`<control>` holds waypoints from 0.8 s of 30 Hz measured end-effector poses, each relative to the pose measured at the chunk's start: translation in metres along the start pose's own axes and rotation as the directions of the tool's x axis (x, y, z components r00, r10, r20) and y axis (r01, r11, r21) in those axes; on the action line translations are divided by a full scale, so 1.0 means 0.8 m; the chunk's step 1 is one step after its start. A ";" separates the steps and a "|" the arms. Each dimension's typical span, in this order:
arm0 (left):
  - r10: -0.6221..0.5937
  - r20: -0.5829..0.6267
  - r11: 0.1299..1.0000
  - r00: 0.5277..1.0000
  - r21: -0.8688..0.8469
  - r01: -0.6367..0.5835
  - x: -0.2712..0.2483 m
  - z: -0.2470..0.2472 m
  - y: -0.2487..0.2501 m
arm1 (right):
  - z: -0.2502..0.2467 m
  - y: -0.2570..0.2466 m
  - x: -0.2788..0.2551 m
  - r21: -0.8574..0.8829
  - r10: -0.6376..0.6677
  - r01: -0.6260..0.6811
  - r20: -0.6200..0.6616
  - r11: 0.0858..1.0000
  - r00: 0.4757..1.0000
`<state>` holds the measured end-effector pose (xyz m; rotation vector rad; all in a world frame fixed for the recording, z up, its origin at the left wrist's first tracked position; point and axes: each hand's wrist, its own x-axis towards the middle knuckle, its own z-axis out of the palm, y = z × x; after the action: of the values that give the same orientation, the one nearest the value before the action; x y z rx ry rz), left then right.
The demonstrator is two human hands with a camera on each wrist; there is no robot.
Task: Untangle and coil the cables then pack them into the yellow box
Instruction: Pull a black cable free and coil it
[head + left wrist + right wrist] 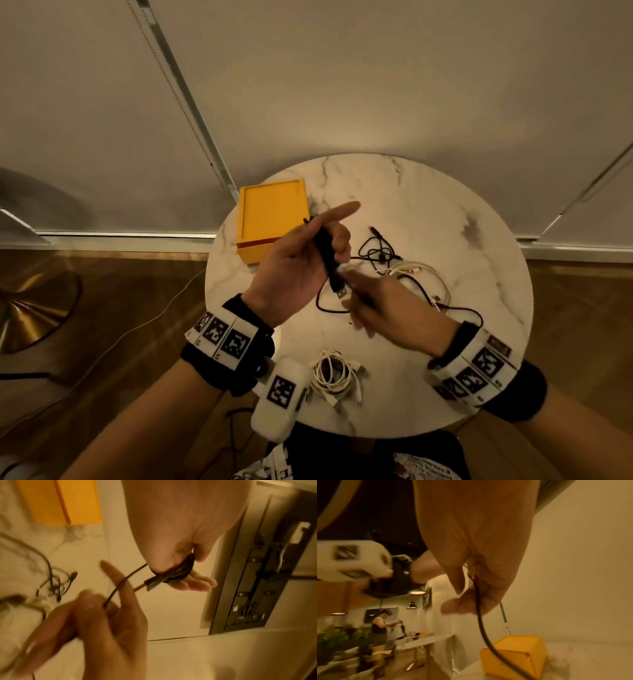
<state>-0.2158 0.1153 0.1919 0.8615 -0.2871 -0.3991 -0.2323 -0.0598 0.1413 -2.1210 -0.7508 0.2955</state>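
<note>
Left hand [301, 260]: raised above the table; a black cable coil [325, 251] is gripped between thumb and curled fingers, while the index finger is extended straight toward the far side.
Black cable coil: several dark loops are seen bunched inside the left hand's grip in the left wrist view; a USB plug [342, 292] projects from the lower end of the bundle.
Right hand [387, 317]: held just beside the left hand, on its near right; the free run of the black cable [118, 586] is pinched between thumb and fingers. The hand is motion-blurred, so finer finger placement cannot be told.
Hand relation: the two hands are close together and joined by the black cable.
Free cable run: a slack loop is draped on the table below the hands and is led off to the right.
Yellow box [270, 219]: placed open on the far left part of the table, just beyond the left hand; nothing is seen inside it.
Tangled cables [404, 270]: a mixed black and white heap is left on the table, to the right of the hands.
White coiled cable [334, 377]: laid on the near edge of the table, between the two wrists.
Table [445, 212]: round, white marble pattern.
Wrist units: marker-printed bands are worn on both wrists.
</note>
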 end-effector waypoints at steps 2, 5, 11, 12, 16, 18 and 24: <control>0.069 -0.055 0.973 0.996 0.226 -0.054 0.002 -0.009 -0.006 | 0.010 -0.002 -0.005 -0.015 0.000 0.002 0.126 1.000 0.992; 0.139 -0.095 0.717 0.986 0.696 -0.034 0.002 -0.022 -0.019 | -0.012 -0.005 -0.003 -0.118 -0.102 0.109 0.060 0.987 0.993; -0.175 -0.084 0.457 0.981 0.875 0.157 -0.015 -0.032 -0.032 | -0.081 -0.010 -0.004 -0.090 -0.085 0.073 -0.134 0.993 0.987; -0.250 -0.063 0.536 0.966 0.822 0.193 -0.019 -0.025 -0.032 | -0.086 -0.011 -0.004 -0.039 -0.061 0.056 -0.127 0.998 0.990; -0.433 0.025 0.677 0.901 0.669 0.307 -0.025 -0.001 -0.036 | -0.087 -0.011 -0.002 0.159 0.030 -0.002 -0.174 0.987 0.984; -0.453 0.072 0.729 0.889 0.604 0.323 -0.023 0.002 -0.039 | -0.081 -0.009 -0.002 0.230 0.049 -0.006 -0.179 0.973 0.983; -0.457 0.236 0.873 0.857 0.303 0.382 -0.020 0.003 -0.038 | -0.053 -0.009 -0.004 0.565 0.005 -0.060 0.099 0.823 0.995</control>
<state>-0.2378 0.1035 0.1682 1.1132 -0.4367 -0.9301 -0.2186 -0.0859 0.1727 -1.5562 -0.5848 0.5665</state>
